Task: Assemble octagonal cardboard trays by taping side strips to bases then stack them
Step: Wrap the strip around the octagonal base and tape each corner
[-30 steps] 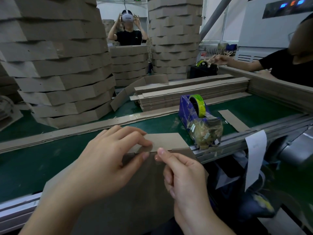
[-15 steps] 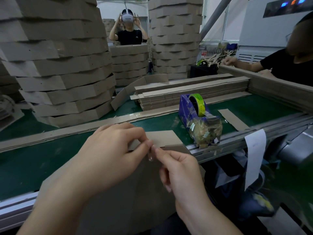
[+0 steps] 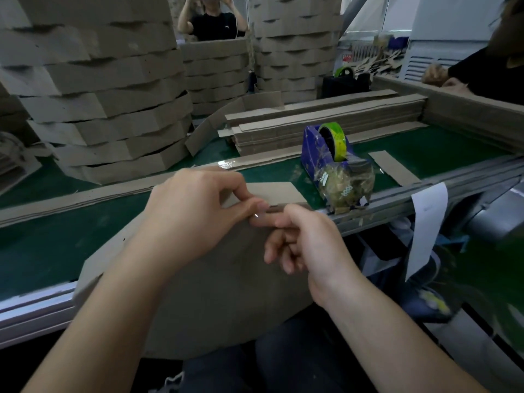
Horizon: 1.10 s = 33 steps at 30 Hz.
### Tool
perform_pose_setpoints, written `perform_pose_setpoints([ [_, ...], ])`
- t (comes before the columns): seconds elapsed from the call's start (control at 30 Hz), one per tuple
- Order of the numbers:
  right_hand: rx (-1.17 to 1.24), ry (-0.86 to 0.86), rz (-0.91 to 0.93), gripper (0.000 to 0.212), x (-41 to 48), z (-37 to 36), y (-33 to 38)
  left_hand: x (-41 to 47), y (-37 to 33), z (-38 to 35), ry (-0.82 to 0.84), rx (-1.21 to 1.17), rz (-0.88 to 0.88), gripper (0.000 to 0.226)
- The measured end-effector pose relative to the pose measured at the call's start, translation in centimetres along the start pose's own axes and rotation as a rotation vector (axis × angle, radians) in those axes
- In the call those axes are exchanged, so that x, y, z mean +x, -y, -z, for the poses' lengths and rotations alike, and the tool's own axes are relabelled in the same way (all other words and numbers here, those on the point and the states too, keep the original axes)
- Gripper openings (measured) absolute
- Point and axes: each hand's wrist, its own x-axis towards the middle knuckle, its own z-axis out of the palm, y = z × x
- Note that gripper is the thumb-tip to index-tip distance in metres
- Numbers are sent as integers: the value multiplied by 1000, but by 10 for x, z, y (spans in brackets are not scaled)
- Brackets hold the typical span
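Note:
An octagonal cardboard base [image 3: 215, 293] leans from my lap against the green belt's near edge. A side strip [image 3: 275, 191] stands along its top edge. My left hand [image 3: 195, 214] pinches the strip and the base edge between thumb and fingers. My right hand [image 3: 306, 239] sits just right of it, its fingertip pressing what looks like a small piece of clear tape onto the joint, the other fingers curled. A blue tape dispenser [image 3: 329, 157] with a green roll stands on the belt to the right.
Flat strips [image 3: 320, 123] lie piled behind the dispenser. Tall stacks of finished trays [image 3: 105, 89] fill the left and back. One long strip [image 3: 85, 194] lies across the belt. A second person's hand [image 3: 436, 75] works at the far right; another person stands at the back.
The view has tipped downward. My right hand has shifted slightly right along the top edge, its fingers curling more; the left hand keeps its pinch on the strip.

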Motion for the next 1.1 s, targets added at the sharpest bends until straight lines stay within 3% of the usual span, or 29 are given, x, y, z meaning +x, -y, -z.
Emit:
perform_pose_setpoints([
  [0.33, -123, 28, -95, 35, 1, 9, 2, -5, 4, 1, -56, 65, -128, 31],
  [0.47, -5, -271, 299, 28, 5, 25, -4, -10, 6, 6, -38, 160, -207, 31],
  [0.57, -240, -431, 547, 18, 17, 36, -3, -13, 7, 12, 33, 247, -210, 32],
  [0.67, -554, -280, 486, 20, 30, 37, -6, -16, 7, 19, 118, 287, -189, 36],
  [0.8, -529, -134, 406, 16, 28, 25, -9, -18, 11, 30, 183, 234, -99, 40],
  [0.97, -581, -11, 503, 44, 19, 14, -4, -21, -14, 23, 149, 293, -210, 43],
  [1.1, -430, 47, 544, 35, 24, 36, 9, -29, -10, 30, 60, 177, -232, 54],
])
